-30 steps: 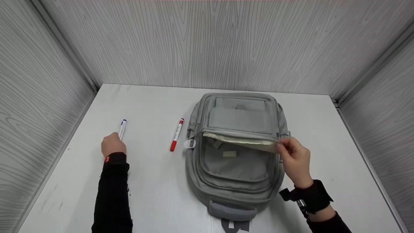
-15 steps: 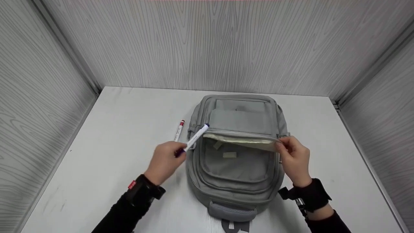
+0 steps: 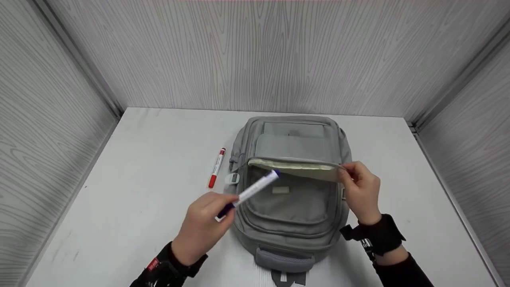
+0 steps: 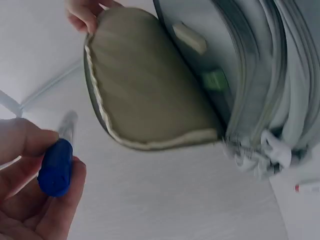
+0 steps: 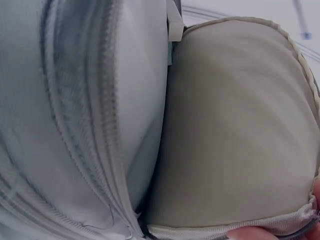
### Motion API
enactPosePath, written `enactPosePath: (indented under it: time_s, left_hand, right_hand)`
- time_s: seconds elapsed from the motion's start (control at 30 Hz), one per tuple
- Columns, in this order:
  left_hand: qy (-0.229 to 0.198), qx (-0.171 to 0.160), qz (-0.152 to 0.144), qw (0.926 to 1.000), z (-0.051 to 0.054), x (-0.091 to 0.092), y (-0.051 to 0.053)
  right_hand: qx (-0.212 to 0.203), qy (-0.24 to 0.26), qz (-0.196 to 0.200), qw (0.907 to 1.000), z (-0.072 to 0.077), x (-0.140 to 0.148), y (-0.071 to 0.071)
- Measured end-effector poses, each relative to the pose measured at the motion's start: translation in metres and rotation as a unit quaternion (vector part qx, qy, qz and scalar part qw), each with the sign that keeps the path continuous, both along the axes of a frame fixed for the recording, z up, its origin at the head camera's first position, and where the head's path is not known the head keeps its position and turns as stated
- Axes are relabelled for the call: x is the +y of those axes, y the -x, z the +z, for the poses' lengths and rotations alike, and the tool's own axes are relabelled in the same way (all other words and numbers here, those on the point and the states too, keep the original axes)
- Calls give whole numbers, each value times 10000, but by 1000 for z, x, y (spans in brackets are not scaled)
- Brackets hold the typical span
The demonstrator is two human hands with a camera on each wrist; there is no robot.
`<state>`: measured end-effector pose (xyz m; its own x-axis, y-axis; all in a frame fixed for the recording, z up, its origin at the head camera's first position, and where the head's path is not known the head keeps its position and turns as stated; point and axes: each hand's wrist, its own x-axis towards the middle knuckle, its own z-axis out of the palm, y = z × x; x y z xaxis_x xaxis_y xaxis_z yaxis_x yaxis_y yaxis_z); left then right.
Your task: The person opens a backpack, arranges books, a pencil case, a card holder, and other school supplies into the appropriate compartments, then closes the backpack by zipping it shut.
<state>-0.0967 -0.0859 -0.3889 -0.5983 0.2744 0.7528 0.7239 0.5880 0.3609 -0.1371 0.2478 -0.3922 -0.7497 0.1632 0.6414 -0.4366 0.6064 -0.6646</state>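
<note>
A grey backpack (image 3: 297, 147) lies on the table with its front pocket unzipped. My right hand (image 3: 360, 191) pinches the edge of the pocket flap at its right corner and holds it lifted; the beige lining (image 5: 235, 125) fills much of the right wrist view. Between thumb and fingers, my left hand (image 3: 205, 223) holds a white marker (image 3: 259, 188) with a blue-purple cap, tilted above the pocket opening's lower left. In the left wrist view its blue end (image 4: 56, 167) faces the camera. A red-and-white marker (image 3: 217, 167) lies on the table left of the backpack.
The white tabletop (image 3: 131, 179) is bounded by grey wood-grain panels, including a back wall (image 3: 255, 56) and panels at both sides. A padded handle (image 3: 285, 260) sits at the backpack's near end. A white buckle (image 3: 232, 178) sticks out at its left side.
My left hand has picked the blue-capped marker up from the table's left and carried it right, over the backpack. My right hand keeps holding the flap, barely moved.
</note>
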Motion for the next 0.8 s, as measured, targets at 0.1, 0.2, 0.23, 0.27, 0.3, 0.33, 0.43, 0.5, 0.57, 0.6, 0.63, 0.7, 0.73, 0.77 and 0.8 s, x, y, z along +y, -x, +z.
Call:
enactPosePath:
  time_s: [0.1, 0.2, 0.23, 0.27, 0.3, 0.33, 0.43, 0.5, 0.57, 0.6, 0.63, 0.7, 0.73, 0.77, 0.8]
  left_hand:
    - [458, -72, -482, 9978, -5, 19, 1]
    - [1156, -96, -646, 9911, -11, 45, 12]
    - [1392, -89, -662, 9880, -12, 53, 17]
    - [1640, -76, -636, 9844, -14, 61, 21]
    - [1899, -61, -573, 9801, -15, 68, 25]
    - [2144, -30, -461, 9756, -17, 75, 30]
    - [2766, 12, -30, 9610, -23, 89, 40]
    - [3092, 23, 224, 9507, -26, 95, 45]
    - [3311, 135, 424, 9426, -30, 99, 49]
    - [3394, 230, 498, 9390, -31, 101, 51]
    - [3448, 298, 542, 9367, -33, 102, 53]
    - [3507, 373, 598, 9338, -37, 102, 57]
    - [3521, 377, 606, 9332, -38, 102, 58]
    - [3527, 314, 572, 9335, -39, 100, 60]
    - [3503, 247, 532, 9348, -39, 98, 61]
  right_hand:
    - [56, -13, -76, 10000, 4, 0, 1]
    - [81, -14, -92, 9999, 5, -1, 2]
    - [70, -18, -93, 9999, 5, -2, 2]
    - [61, -17, -87, 9999, 5, -2, 2]
    - [46, -7, -73, 10000, 5, -3, 1]
    - [32, 4, -57, 10000, 5, -4, 1]
    - [20, 7, -3, 10000, 4, -5, 0]
    - [39, 1, 59, 10000, 4, -6, -1]
    - [67, -2, 107, 9999, 5, -6, -1]
    - [82, 3, 124, 9999, 6, -6, -2]
    - [95, 1, 133, 9999, 7, -5, -2]
    - [95, 9, 137, 9999, 7, -5, -2]
    - [82, 8, 121, 9999, 7, -4, -3]
    - [67, 12, 109, 9999, 7, -4, -3]
    - [38, 4, 97, 9999, 7, -4, -3]
